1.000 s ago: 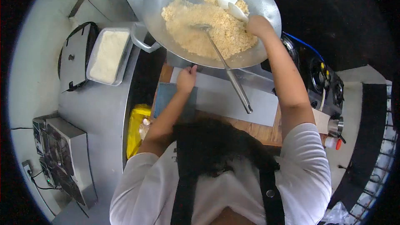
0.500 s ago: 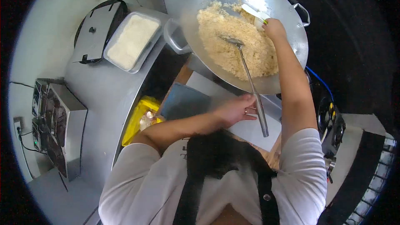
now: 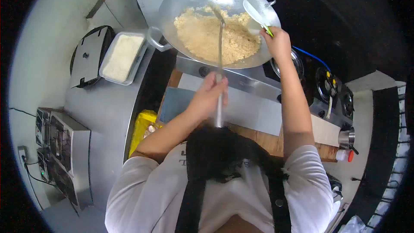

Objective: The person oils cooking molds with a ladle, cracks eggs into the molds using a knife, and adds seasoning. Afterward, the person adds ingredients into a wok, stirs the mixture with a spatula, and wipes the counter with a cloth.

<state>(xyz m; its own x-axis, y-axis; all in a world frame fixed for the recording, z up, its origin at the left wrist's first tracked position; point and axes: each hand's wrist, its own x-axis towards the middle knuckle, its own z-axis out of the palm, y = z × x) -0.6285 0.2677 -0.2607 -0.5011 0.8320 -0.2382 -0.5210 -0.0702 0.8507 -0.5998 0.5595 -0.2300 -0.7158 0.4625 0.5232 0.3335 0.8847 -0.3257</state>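
Note:
A wide metal wok [image 3: 166, 15] holds a heap of crumbly, pale golden food [image 3: 215, 39]. My left hand [image 3: 209, 95] is wrapped round the long handle of a metal ladle [image 3: 220, 49], whose head rests at the far side of the heap, partly hidden. At the wok's right side, my right hand [image 3: 278, 43] grips a spatula [image 3: 253, 12] with a white blade and green handle. Its blade points up and left, close to the wok's inner wall above the food.
Left of the wok, a clear tub [image 3: 103, 67] of pale grainy stuff stands on a metal counter [image 3: 108, 116]. A yellow bag [image 3: 140, 131] lies at the counter's edge. Burners [image 3: 327, 82] are at the right, with a metal pot [image 3: 346, 138] and a red-lidded jar [image 3: 344, 155] below.
My left hand has closed round the ladle's handle, and the ladle has swung upright with its head farther back. The spatula has lifted off the food. The view has shifted.

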